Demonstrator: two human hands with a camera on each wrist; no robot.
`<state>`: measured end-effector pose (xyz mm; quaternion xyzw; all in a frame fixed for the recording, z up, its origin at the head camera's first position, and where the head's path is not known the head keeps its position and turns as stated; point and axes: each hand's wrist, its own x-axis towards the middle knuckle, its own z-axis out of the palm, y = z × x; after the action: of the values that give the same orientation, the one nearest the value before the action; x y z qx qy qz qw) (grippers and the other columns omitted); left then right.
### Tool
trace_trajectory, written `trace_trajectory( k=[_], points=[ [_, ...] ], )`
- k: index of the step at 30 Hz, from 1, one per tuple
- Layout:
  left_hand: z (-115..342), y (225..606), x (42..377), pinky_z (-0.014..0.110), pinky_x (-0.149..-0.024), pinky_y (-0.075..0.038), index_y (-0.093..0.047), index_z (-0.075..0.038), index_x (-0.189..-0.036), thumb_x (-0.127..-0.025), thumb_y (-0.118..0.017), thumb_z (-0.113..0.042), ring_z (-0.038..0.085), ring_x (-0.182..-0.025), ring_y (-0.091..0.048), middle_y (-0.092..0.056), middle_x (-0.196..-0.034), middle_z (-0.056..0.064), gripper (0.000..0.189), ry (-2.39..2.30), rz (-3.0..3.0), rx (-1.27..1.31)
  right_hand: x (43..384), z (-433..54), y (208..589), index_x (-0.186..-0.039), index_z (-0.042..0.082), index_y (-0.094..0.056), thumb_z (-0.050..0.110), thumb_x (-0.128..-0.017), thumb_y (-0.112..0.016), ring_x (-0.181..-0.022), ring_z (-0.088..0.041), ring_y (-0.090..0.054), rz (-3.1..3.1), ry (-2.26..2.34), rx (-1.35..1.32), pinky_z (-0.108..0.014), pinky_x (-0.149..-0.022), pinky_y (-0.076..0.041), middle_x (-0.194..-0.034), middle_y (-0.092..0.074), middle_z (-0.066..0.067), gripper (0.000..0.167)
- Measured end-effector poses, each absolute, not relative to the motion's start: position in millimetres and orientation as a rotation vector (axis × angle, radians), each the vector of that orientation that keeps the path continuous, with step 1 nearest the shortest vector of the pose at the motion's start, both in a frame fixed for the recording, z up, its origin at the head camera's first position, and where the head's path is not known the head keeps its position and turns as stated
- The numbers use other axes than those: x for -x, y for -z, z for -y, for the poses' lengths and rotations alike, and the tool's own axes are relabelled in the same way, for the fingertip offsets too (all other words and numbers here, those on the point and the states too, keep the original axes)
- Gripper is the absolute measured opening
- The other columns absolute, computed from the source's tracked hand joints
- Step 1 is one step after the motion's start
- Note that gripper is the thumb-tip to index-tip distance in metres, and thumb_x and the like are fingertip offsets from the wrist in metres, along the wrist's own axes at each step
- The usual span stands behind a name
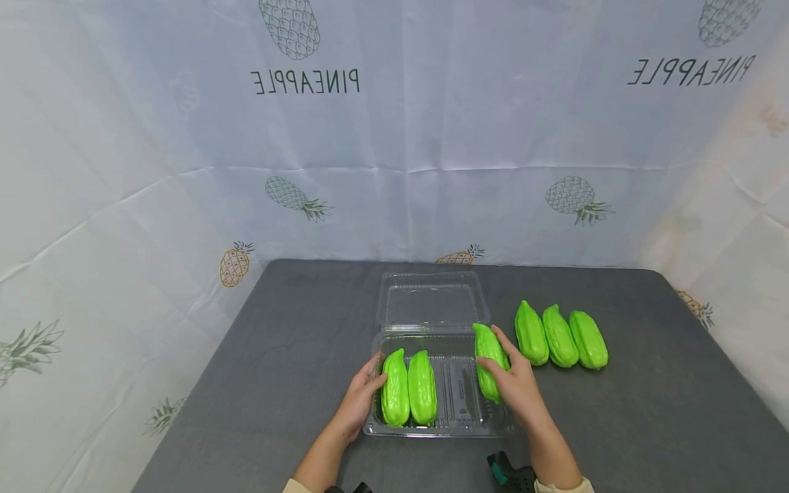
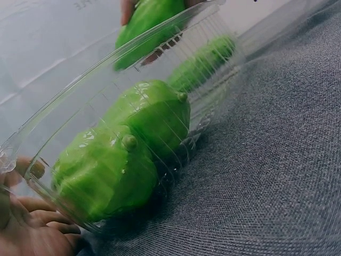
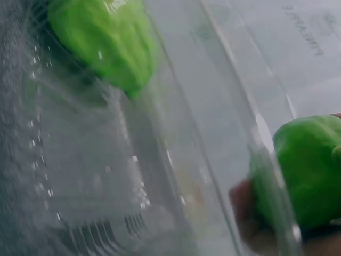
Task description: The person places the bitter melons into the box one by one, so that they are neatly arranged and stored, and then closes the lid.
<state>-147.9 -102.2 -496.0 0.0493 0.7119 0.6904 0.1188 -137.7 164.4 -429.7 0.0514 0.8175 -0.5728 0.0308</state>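
Note:
A clear plastic clamshell box point(image 1: 453, 431) lies with its lid folded back. My left hand point(image 1: 359, 397) holds its left wall, thumb over the rim and fingers outside. Two bright green bitter melons point(image 1: 395, 388) point(image 2: 106, 176) stand side by side lengthwise in the left half of the box. Over the right end of the box, my right hand point(image 1: 514, 376) grips another bitter melon point(image 1: 488, 359) point(image 3: 309, 170) between thumb and fingers. In the right wrist view this melon shows beyond the transparent wall.
Three more bitter melons point(image 1: 559, 337) lie in a row on the dark grey table point(image 1: 308, 329), right of the box. The transparent lid point(image 1: 431, 299) rests toward the back. A white pineapple-print cloth point(image 1: 419, 205) hangs behind and along the sides.

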Motion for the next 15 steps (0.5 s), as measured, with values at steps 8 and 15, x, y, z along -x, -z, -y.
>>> trace_trajectory(
  k=[8,15],
  points=[
    [102,498,150,0.053,-0.116,-0.008,-0.014,0.01,-0.145,-0.098,-0.04,-0.015,0.039,-0.143,-0.008,-0.015,-0.153,0.026,0.059,-2.014,-2.083,-0.12,140,-146,436,-0.149,0.01,-0.021,0.011,-0.091,-0.054,-0.134,-0.043,-0.031,-2.575,1.72,-0.083,-0.054,-0.098,-0.041,-0.15,-0.023,-0.025,0.066],
    [103,498,150,0.054,-0.116,-0.008,-0.015,0.01,-0.145,-0.098,-0.04,-0.016,0.04,-0.142,-0.008,-0.015,-0.153,0.026,0.059,-2.015,-2.086,-0.119,142,-131,444,-0.148,0.006,-0.024,0.012,-0.088,-0.058,-0.129,-0.045,-0.036,-2.62,1.652,-0.068,-0.058,-0.099,-0.038,-0.145,-0.031,-0.028,0.068]
  ],
)
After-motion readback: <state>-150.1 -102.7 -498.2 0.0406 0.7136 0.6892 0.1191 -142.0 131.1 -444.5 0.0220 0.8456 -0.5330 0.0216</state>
